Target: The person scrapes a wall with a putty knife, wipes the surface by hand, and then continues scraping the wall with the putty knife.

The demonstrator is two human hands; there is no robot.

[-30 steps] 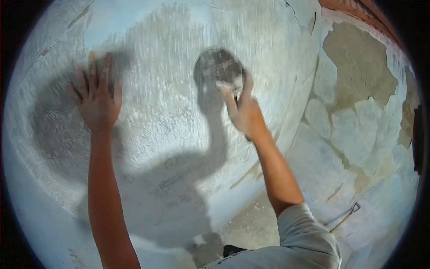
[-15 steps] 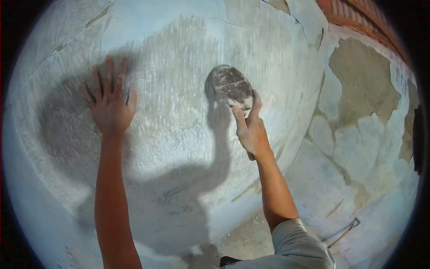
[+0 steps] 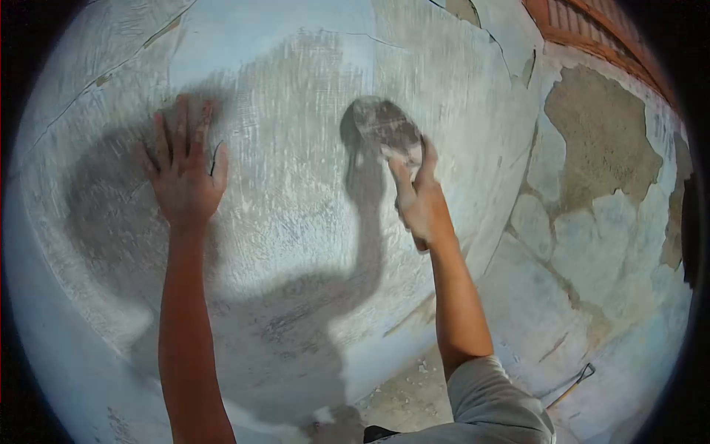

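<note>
My right hand [image 3: 420, 200] grips the handle of a scraper with a wide, plaster-smeared blade [image 3: 388, 127], pressed flat against a pale blue wall [image 3: 296, 96]. My left hand [image 3: 185, 174] lies flat on the same wall to the left, fingers spread, holding nothing. The wall between my hands is scraped rough and whitish. My shadow falls across it.
To the right the wall turns a corner, where peeled patches [image 3: 599, 133] show bare grey-brown plaster. Red brick [image 3: 592, 29] shows at the top right. A long-handled tool [image 3: 571, 383] lies on the floor at the lower right, and debris sits at the wall's foot.
The scraper went down and right, then back up a little; its blade is blurred now. My left hand has stayed flat on the wall.
</note>
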